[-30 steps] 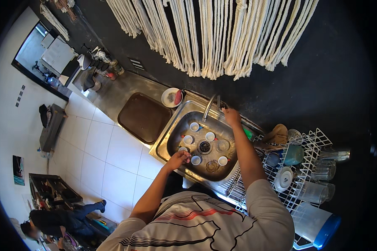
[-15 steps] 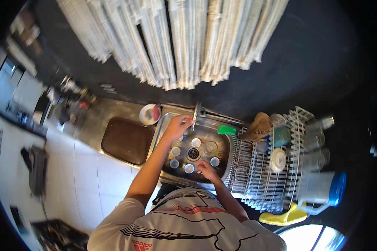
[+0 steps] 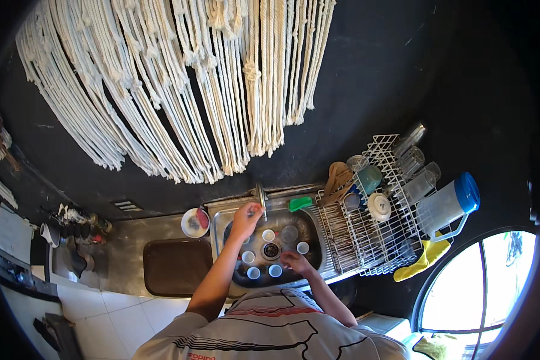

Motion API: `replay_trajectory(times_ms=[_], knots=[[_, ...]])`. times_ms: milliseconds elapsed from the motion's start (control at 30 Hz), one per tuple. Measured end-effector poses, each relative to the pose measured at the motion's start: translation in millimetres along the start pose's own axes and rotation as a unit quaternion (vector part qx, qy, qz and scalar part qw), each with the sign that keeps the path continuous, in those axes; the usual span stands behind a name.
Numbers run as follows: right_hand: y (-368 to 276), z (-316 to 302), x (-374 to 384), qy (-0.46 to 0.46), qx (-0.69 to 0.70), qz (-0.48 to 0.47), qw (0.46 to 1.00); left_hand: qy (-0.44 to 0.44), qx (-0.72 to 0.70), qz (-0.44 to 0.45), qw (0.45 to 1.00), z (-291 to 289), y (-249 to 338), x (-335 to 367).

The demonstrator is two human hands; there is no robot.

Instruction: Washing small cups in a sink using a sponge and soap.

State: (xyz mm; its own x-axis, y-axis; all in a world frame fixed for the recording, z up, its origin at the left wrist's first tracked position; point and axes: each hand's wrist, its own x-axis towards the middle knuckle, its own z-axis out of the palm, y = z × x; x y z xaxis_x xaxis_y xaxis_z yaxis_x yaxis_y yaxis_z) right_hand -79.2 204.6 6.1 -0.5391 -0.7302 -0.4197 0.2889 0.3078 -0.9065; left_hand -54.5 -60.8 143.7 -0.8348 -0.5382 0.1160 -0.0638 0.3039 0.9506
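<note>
My left hand [image 3: 246, 221] reaches across the sink [image 3: 311, 277] to the metal tap [image 3: 263, 201], its fingers curled against the spout. Low over the right part of the basin is my right hand [image 3: 297, 263]; its fingers are bent and a little apart, with nothing visible in them. Several small white cups stand around the drain [image 3: 270, 250]. The cup [image 3: 275, 270] nearest my right hand sits just left of it, and another cup [image 3: 303, 248] is on its far side. A round clear glass [image 3: 289, 233] lies beyond the drain.
Right of the basin, a white wire dish rack [image 3: 366, 252] holds glasses, wooden utensils and a lidded pitcher [image 3: 447, 204]. A green sponge holder [image 3: 300, 204] is on the far rim. A brown tray [image 3: 177, 267] and white bowl [image 3: 195, 222] lie left. Knotted cords [image 3: 192, 120] hang ahead.
The whole view has shifted, showing more of the hanging cords and the round window. My left hand stays at the tap; my right hand stays low in the basin, now slightly more spread.
</note>
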Motion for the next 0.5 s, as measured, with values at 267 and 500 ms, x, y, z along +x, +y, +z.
replay_trajectory(times_ms=[267,500], knots=[[-10,-1,18,-0.102,-0.079,-0.012,0.992,0.053,-0.196,-0.134,0.970,-22,-76,-40],[-25,18,30,-0.190,-0.117,0.024,0.975,-0.139,0.290,0.077,0.944,-8,-155,-158]])
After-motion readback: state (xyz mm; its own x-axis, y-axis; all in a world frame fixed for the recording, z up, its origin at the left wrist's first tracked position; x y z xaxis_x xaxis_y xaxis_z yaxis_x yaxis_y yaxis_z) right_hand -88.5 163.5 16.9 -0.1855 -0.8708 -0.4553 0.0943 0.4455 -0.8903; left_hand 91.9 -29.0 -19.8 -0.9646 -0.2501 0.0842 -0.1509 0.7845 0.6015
